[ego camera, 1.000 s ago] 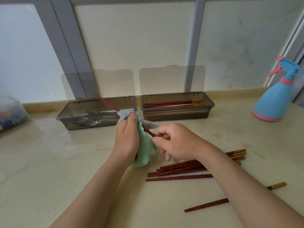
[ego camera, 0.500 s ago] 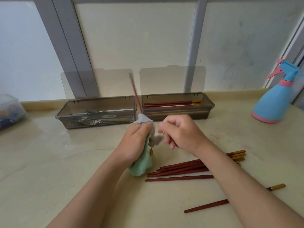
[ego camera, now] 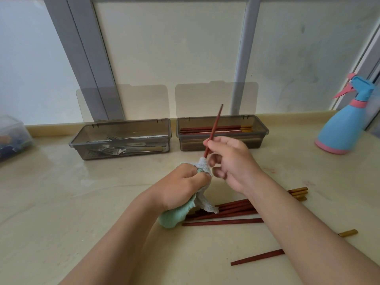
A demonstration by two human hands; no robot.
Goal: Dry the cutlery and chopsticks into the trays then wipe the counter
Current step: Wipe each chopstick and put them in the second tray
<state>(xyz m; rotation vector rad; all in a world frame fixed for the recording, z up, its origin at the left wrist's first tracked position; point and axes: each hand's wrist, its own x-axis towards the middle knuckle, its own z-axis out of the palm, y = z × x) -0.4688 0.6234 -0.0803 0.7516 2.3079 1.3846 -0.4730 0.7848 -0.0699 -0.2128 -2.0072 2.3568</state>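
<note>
- Chopstick (ego camera: pixel 214 128) tilts upright over the middle of the counter (ego camera: pixel 82 202), pinched by the right hand (ego camera: pixel 232 163), its lower end inside the cloth (ego camera: pixel 202 164) the left hand (ego camera: pixel 181 186) grips.
- Right forearm (ego camera: pixel 287 223) covers part of the loose chopsticks (ego camera: pixel 226 211).

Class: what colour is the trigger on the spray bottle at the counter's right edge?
Pink trigger, on a light blue spray bottle; shown in the head view.

We see a pale, glossy tabletop (ego camera: pixel 61 202). At its back stand a cutlery tray (ego camera: pixel 123 156) and a chopstick tray (ego camera: pixel 191 145) side by side, a blue spray bottle (ego camera: pixel 339 132) to their right, a clear box (ego camera: pixel 12 136) far left. Nearer us lie a heap of red chopsticks (ego camera: pixel 232 210) and a lone chopstick (ego camera: pixel 257 257) apart.
</note>
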